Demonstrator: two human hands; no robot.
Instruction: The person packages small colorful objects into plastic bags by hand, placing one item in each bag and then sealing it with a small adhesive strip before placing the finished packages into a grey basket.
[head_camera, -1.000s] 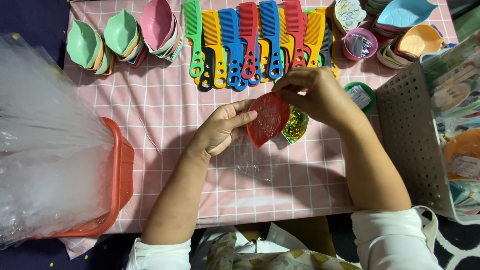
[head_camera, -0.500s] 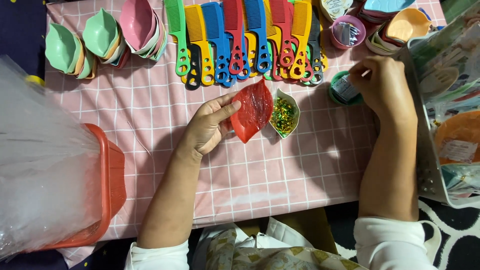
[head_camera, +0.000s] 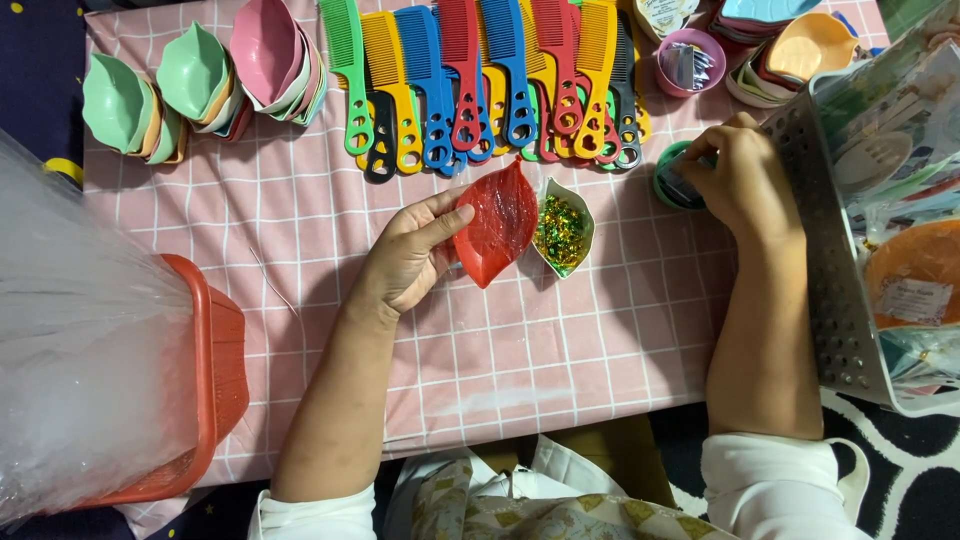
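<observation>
Left hand: left hand (head_camera: 410, 262) has its fingers wrapped on the edge of the red leaf-shaped dish (head_camera: 497, 220), thumb on the rim – same hold as half a second ago, the dish sits about where it was.

Right hand: a second back the right hand (head_camera: 742, 180) was over the red dish; now it's way off to the right, fingers curled down at the small green round container (head_camera: 672, 182). Can't tell if it actually grips anything – the fingertips are hidden.

Next to the dish: a white leaf-shaped dish (head_camera: 563, 226) with green and gold glittery bits, just beside the red one, maybe touching.

Further out: a row of overlapping colourful combs (head_camera: 480, 80) along the top, stacks of pastel leaf dishes (head_camera: 200, 80) top left, a small pink cup (head_camera: 688, 60) and more bowls top right.

In the way: the grey perforated basket (head_camera: 835, 290) crowds the right arm; a clear plastic bag (head_camera: 80, 330) in an orange basket (head_camera: 215, 370) fills the left side.

Surface: pink checked tablecloth (head_camera: 520, 350); dark patterned floor shows below right.
</observation>
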